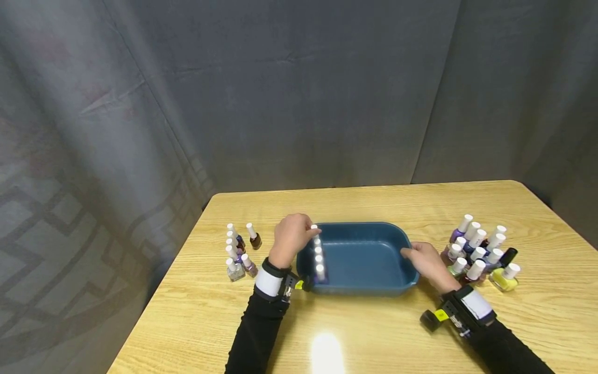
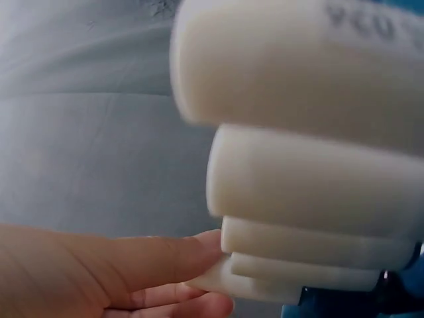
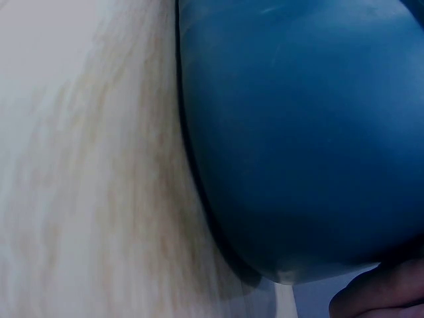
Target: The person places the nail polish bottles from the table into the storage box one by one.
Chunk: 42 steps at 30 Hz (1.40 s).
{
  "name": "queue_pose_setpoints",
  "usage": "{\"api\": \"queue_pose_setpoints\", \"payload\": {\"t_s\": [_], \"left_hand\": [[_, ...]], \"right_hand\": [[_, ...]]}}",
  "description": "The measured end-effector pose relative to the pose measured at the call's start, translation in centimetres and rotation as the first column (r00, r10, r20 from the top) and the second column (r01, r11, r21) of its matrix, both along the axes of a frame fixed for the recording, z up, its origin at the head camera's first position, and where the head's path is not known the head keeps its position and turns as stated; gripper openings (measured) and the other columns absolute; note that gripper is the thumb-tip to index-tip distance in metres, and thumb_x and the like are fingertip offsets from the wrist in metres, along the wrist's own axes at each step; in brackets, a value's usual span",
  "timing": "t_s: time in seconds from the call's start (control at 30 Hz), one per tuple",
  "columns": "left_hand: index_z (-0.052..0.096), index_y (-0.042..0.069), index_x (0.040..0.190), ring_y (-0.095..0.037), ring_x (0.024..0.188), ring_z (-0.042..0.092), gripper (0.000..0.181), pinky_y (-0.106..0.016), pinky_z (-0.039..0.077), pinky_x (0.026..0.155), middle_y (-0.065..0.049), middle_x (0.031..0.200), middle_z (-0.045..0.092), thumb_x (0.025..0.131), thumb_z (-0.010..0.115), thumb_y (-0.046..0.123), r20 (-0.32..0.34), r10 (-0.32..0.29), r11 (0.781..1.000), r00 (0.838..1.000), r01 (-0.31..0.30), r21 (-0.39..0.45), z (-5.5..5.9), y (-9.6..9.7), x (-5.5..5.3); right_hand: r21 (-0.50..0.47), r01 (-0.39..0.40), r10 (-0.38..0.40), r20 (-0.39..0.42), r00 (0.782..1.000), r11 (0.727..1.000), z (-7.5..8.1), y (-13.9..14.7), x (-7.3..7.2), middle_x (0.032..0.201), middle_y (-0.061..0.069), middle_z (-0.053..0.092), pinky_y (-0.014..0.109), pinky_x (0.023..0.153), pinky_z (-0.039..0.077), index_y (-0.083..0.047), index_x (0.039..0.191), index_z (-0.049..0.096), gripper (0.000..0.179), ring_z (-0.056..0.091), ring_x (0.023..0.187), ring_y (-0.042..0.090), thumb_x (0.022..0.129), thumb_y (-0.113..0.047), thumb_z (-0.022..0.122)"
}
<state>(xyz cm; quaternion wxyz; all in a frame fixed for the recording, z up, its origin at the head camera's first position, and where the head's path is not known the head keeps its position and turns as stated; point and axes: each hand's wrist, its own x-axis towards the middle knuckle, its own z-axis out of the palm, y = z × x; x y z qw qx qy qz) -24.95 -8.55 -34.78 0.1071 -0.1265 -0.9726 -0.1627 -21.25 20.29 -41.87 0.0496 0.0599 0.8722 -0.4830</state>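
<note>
A dark blue, rounded-rectangular plastic basin (image 1: 369,262) sits on the pale wood-grained desk (image 1: 383,332) with its long axis running left to right, one hand at each end. Inside it, along the short left wall, a row of small nail polish bottles with white cylindrical caps (image 1: 318,259) runs from near to far, crosswise to that long axis. The left hand (image 1: 291,236) reaches over the left end and pinches the white cap of the farthest bottle (image 1: 314,227) between thumb and fingers, so this bottle lies right at the left hand and well apart from the right one. Whether its base touches the basin floor cannot be told, since the hand and the other caps hide it. The right hand (image 1: 427,262) grips the opposite, right-hand rim, its thumb over the edge. The basin's bare floor stretches from the row toward that right hand. On the desk, a small group of white-capped bottles (image 1: 231,251) stands left of the left hand, and a larger, tighter cluster of white-capped bottles (image 1: 477,253), with one black-capped bottle (image 1: 508,256) among them, lies just beyond the right hand.
</note>
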Motion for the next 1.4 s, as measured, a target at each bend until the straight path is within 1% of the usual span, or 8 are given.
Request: {"api": "queue_pose_setpoints", "payload": {"t_s": [0.17, 0.33, 0.4, 0.5, 0.77, 1.03, 1.2, 1.4], "left_hand": [[0.045, 0.016, 0.048, -0.008, 0.045, 0.036, 0.044, -0.023, 0.026, 0.041, 0.008, 0.045, 0.035, 0.078, 0.071, 0.034, 0.059, -0.005, 1.000, 0.998, 0.005, 0.014, -0.08, 0.11, -0.07], [0.038, 0.017, 0.046, -0.008, 0.043, 0.033, 0.049, -0.021, 0.023, 0.040, 0.008, 0.043, 0.030, 0.079, 0.071, 0.032, 0.119, 0.000, 1.000, 0.993, 0.000, 0.000, -0.10, 0.13, -0.06], [0.037, 0.018, 0.045, -0.008, 0.042, 0.032, 0.050, -0.021, 0.021, 0.040, 0.008, 0.043, 0.028, 0.079, 0.070, 0.032, 0.126, -0.003, 1.000, 0.992, 0.003, -0.007, -0.10, 0.12, -0.03], [0.038, 0.018, 0.045, -0.007, 0.042, 0.032, 0.050, -0.021, 0.022, 0.039, 0.008, 0.042, 0.029, 0.080, 0.070, 0.032, 0.131, -0.004, 1.000, 0.991, 0.006, -0.013, -0.07, 0.10, 0.06], [0.054, 0.016, 0.049, -0.008, 0.044, 0.037, 0.039, -0.022, 0.025, 0.040, 0.008, 0.044, 0.036, 0.081, 0.069, 0.034, 0.155, -0.008, 1.000, 0.988, 0.011, -0.023, -0.03, 0.06, 0.02], [0.061, 0.016, 0.053, -0.008, 0.043, 0.036, 0.035, -0.021, 0.023, 0.039, 0.008, 0.045, 0.036, 0.082, 0.067, 0.034, 0.159, -0.043, 0.999, 0.986, 0.042, 0.009, -0.16, -0.01, 0.00], [0.064, 0.016, 0.056, -0.008, 0.044, 0.038, 0.032, -0.022, 0.025, 0.039, 0.008, 0.046, 0.039, 0.083, 0.066, 0.033, 0.170, -0.043, 0.999, 0.985, 0.040, 0.020, -0.06, -0.10, 0.05], [0.062, 0.014, 0.056, -0.008, 0.045, 0.038, 0.034, -0.021, 0.025, 0.040, 0.008, 0.047, 0.039, 0.083, 0.066, 0.035, 0.170, -0.038, 0.999, 0.985, 0.034, 0.025, 0.27, -0.48, 0.01]], "right_hand": [[0.022, -0.003, 0.003, -0.030, 1.000, 1.000, -0.06, 0.02, -0.10, 0.064, -0.002, 0.050, 0.024, 0.055, 0.041, 0.002, 0.076, 0.058, 0.023, 0.047, 0.064, 0.010, 0.087, -0.014, 0.046], [0.027, 0.000, 0.000, -0.034, 0.999, 1.000, -0.15, 0.00, -0.20, 0.063, -0.002, 0.049, 0.024, 0.055, 0.040, 0.000, 0.073, 0.057, 0.022, 0.047, 0.064, 0.011, 0.086, -0.014, 0.046], [0.024, 0.000, 0.001, -0.035, 0.999, 1.000, -0.14, 0.00, -0.19, 0.063, -0.002, 0.049, 0.023, 0.055, 0.040, 0.001, 0.073, 0.057, 0.022, 0.047, 0.064, 0.011, 0.086, -0.014, 0.046], [0.021, -0.002, 0.003, -0.033, 0.999, 1.000, -0.12, -0.01, -0.15, 0.064, -0.001, 0.051, 0.023, 0.056, 0.041, 0.003, 0.076, 0.058, 0.023, 0.047, 0.064, 0.011, 0.086, -0.014, 0.045], [0.020, -0.004, 0.005, -0.032, 0.999, 1.000, 0.01, 0.01, -0.07, 0.067, 0.000, 0.052, 0.023, 0.057, 0.041, 0.006, 0.083, 0.060, 0.026, 0.048, 0.066, 0.011, 0.088, -0.015, 0.046], [0.014, -0.008, 0.008, -0.020, 1.000, 1.000, 0.08, 0.03, -0.01, 0.069, 0.000, 0.054, 0.023, 0.057, 0.042, 0.009, 0.090, 0.060, 0.029, 0.049, 0.067, 0.011, 0.089, -0.015, 0.045], [0.012, -0.007, 0.007, -0.016, 1.000, 1.000, -0.02, -0.03, -0.03, 0.069, 0.001, 0.054, 0.023, 0.057, 0.043, 0.009, 0.090, 0.060, 0.028, 0.049, 0.067, 0.011, 0.088, -0.014, 0.044], [0.010, -0.006, 0.007, -0.008, 1.000, 1.000, -0.02, 0.07, 0.00, 0.070, 0.001, 0.054, 0.024, 0.057, 0.043, 0.008, 0.089, 0.060, 0.027, 0.050, 0.067, 0.011, 0.088, -0.015, 0.045]]}}
